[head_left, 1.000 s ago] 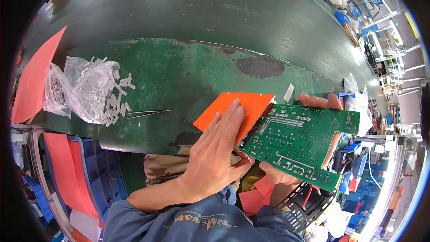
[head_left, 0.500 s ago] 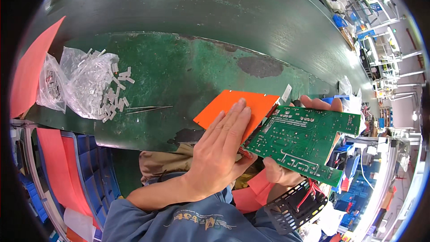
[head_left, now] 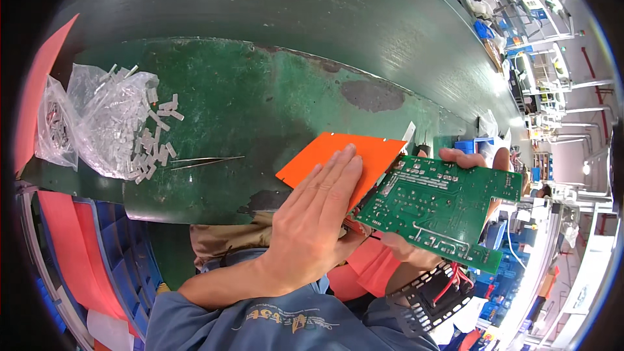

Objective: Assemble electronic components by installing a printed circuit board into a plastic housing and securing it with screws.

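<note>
A bright orange panel (head_left: 380,147) is raised at the near edge of the bench. My left hand (head_left: 311,221) lies across it, fingers straight and together on its face, the thumb tucked by its near edge. Right beside it, my right hand (head_left: 416,253) grips a green circuit board (head_left: 439,211), solder side up, with fingers over the far edge and the thumb along the near one. The two pieces meet at the board's left end; how they join is hidden. Below hangs a black perforated metal part (head_left: 426,309) with red wires (head_left: 453,284).
Metal tweezers (head_left: 208,161) lie on the green bench (head_left: 214,91). To their left, small clear plastic pieces (head_left: 153,149) spill from a plastic bag (head_left: 110,120). Blue bins (head_left: 114,247) and pink sheets (head_left: 68,240) stand at lower left. A white strip (head_left: 409,131) is behind the board.
The bench and its items have shifted a little left in the picture. My hands stay on the orange panel and the circuit board, and the right fingers have moved slightly along the board's far edge.
</note>
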A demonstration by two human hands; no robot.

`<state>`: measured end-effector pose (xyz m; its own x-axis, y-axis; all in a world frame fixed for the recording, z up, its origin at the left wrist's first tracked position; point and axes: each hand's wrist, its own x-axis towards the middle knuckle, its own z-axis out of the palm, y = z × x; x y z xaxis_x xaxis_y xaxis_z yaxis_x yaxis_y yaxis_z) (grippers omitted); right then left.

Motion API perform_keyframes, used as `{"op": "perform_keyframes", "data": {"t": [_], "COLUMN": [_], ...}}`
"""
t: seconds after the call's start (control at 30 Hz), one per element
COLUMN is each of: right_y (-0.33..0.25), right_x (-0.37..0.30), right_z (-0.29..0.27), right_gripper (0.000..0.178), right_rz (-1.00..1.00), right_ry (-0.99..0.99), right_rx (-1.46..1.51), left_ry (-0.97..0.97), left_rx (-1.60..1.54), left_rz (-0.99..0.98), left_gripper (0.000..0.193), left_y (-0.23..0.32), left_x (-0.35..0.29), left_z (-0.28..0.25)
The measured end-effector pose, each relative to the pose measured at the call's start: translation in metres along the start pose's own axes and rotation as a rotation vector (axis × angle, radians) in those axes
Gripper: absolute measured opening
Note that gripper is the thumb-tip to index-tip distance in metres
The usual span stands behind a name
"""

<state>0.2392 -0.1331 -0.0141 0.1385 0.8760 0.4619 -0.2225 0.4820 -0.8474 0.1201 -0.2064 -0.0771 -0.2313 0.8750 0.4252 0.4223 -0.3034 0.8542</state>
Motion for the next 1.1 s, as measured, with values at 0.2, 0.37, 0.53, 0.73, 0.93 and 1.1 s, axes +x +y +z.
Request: {"op": "perform_keyframes", "data": {"t": [0.2, 0.37, 0.53, 0.73, 0.93, 1.1], "right_y": [0.004, 0.003, -0.005, -0.009, 0.001, -0.011], "right_x": [-0.002, -0.001, 0.002, -0.005, -0.017, -0.024], "right_z": [0.008, 0.002, -0.006, 0.004, 0.018, 0.028], "right_gripper": [0.069, 0.129, 0.153, 0.154, 0.120, 0.151], "right_rz": [-0.013, -0.092, -0.098, -0.074, -0.240, 0.117], "right_ry": [-0.009, -0.159, -0.305, -0.239, -0.043, 0.369], "right_rx": [-0.171, -0.327, -0.437, -0.442, -0.610, -0.403], "left_ry": [-0.014, 0.005, 0.022, 0.061, 0.031, 0.023], "left_rx": [-0.044, -0.070, -0.088, -0.094, -0.064, -0.049], "left_rz": [-0.006, 0.011, 0.014, 0.020, 0.007, 0.020], "left_gripper": [0.091, 0.091, 0.089, 0.084, 0.082, 0.075], "left_y": [-0.005, -0.008, -0.009, -0.008, -0.007, -0.001], "left_x": [0.002, 0.003, 0.002, 0.001, 0.000, 0.000], "left_z": [-0.002, 0.000, -0.003, -0.001, -0.003, -0.006]}}
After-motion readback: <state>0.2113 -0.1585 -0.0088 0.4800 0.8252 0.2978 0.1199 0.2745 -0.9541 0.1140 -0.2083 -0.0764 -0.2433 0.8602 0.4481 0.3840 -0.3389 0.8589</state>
